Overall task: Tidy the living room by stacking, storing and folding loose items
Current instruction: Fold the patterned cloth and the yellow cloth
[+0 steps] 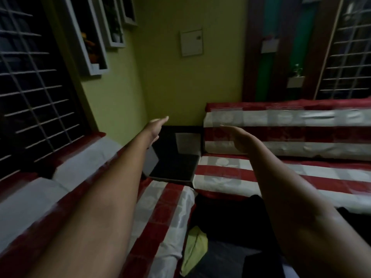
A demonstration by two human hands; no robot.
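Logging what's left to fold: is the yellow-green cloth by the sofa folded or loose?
Loose: the yellow-green cloth lies crumpled with uneven edges, low beside the red-and-white striped sofa cover. Neither hand touches it.

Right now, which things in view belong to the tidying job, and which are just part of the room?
Belongs to the job:
- yellow-green cloth, loose on the floor by the sofa
- dark fabric beside it
- left hand and right hand, both empty

Just there:
- striped sofa cover
- black corner table
- white wall box
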